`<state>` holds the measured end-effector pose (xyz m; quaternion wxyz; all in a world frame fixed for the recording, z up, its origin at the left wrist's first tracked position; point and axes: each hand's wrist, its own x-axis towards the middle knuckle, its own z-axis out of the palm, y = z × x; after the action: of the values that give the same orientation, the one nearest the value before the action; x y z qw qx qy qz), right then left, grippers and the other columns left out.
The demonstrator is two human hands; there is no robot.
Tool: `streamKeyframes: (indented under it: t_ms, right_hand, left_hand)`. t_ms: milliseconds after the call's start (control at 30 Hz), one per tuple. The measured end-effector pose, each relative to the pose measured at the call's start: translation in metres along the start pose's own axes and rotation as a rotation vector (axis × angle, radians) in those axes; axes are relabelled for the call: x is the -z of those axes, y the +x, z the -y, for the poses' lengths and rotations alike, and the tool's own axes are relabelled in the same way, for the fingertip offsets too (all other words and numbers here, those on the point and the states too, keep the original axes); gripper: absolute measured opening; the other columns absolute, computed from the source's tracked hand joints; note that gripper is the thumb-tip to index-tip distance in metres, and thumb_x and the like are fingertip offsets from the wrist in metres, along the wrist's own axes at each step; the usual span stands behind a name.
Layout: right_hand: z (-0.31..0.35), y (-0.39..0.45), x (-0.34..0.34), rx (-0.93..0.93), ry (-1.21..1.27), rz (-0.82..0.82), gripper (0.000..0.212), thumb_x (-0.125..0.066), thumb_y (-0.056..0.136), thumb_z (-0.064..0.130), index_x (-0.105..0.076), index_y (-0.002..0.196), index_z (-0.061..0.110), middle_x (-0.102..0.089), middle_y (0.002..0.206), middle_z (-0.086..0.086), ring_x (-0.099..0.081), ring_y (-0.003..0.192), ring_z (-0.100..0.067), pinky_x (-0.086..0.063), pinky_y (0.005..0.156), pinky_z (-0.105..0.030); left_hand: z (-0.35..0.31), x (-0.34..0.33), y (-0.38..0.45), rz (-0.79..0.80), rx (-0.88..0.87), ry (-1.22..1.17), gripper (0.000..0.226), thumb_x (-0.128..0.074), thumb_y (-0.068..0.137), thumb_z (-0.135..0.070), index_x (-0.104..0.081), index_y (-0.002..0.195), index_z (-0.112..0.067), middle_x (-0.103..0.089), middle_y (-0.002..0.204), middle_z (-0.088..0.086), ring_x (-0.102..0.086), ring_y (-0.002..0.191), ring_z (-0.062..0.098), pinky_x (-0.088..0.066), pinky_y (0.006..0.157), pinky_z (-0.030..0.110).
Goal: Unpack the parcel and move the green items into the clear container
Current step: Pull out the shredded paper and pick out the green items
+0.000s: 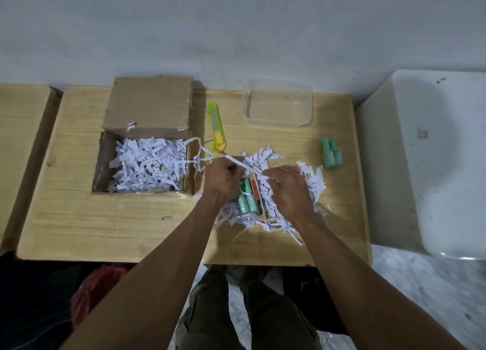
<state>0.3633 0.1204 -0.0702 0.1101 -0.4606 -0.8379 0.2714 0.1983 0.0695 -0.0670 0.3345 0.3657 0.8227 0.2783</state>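
Note:
An open cardboard parcel (147,107) sits at the table's left, full of white shredded paper (150,165). A second heap of shreds (310,181) lies in front of me. In that heap rest several green cylinders (247,199) beside a flat pack with a red-orange stripe (255,192). My left hand (223,178) is closed on a strip of the paper just left of the cylinders. My right hand (289,189) grips shreds on their right. Two green bottles (332,153) lie apart at the right. The clear container (278,105) stands empty at the back.
A yellow-green utility knife (217,128) lies between the parcel and the container. The wooden table (105,223) ends close in front of me. A white plastic surface (434,152) adjoins its right side, and another wooden top (18,128) its left.

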Motion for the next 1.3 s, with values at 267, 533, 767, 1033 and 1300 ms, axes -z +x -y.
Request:
streamKeyframes:
  t_ms: [267, 533, 767, 1033, 1300]
  right_hand:
    - [-0.025, -0.009, 0.017, -0.077, 0.081, -0.114, 0.037, -0.051, 0.071, -0.022, -0.075, 0.089, 0.0, -0.07, 0.077, -0.016, -0.064, 0.075, -0.033, -0.053, 0.072, -0.04]
    - [0.018, -0.02, 0.027, -0.037, 0.01, -0.216, 0.042, -0.06, 0.076, -0.009, -0.067, 0.115, 0.005, -0.065, 0.116, -0.009, -0.05, 0.111, -0.026, -0.043, 0.098, -0.033]
    - [0.059, -0.038, -0.016, -0.133, 0.075, 0.043, 0.036, -0.057, 0.09, 0.018, -0.055, 0.125, 0.01, -0.05, 0.125, -0.007, -0.047, 0.117, -0.027, -0.046, 0.095, -0.038]
    - [0.058, -0.036, -0.029, -0.2, -0.007, 0.134, 0.069, -0.065, 0.078, 0.031, -0.037, 0.137, 0.012, -0.038, 0.138, -0.009, -0.039, 0.128, -0.03, -0.037, 0.103, -0.036]
    - [0.052, -0.029, -0.019, -0.244, 0.197, 0.113, 0.065, -0.071, 0.075, 0.021, -0.04, 0.133, 0.019, -0.054, 0.123, -0.005, -0.051, 0.109, -0.027, -0.045, 0.089, -0.035]
  left_hand:
    - [0.021, 0.013, -0.001, -0.157, 0.054, -0.073, 0.016, -0.064, 0.095, -0.004, -0.078, 0.089, -0.008, -0.069, 0.074, 0.004, -0.066, 0.069, 0.018, -0.049, 0.068, 0.025]
    - [0.033, 0.012, -0.042, -0.32, -0.301, 0.058, 0.032, -0.053, 0.102, -0.017, -0.067, 0.129, -0.009, -0.069, 0.123, 0.014, -0.063, 0.108, 0.021, -0.028, 0.1, -0.001]
    - [0.074, -0.017, -0.053, -0.168, -0.456, 0.308, 0.045, -0.036, 0.104, -0.025, -0.056, 0.142, -0.01, -0.05, 0.15, 0.017, -0.043, 0.142, 0.034, -0.036, 0.115, 0.049]
    - [0.099, -0.023, -0.06, -0.179, -0.467, 0.356, 0.052, -0.035, 0.105, -0.024, -0.037, 0.155, -0.012, -0.036, 0.162, 0.013, -0.026, 0.154, 0.03, -0.031, 0.119, 0.051]
    - [0.094, -0.026, -0.063, -0.242, -0.433, 0.395, 0.051, -0.037, 0.106, -0.028, -0.038, 0.156, -0.015, -0.038, 0.161, 0.011, -0.029, 0.153, 0.025, -0.034, 0.117, 0.049]
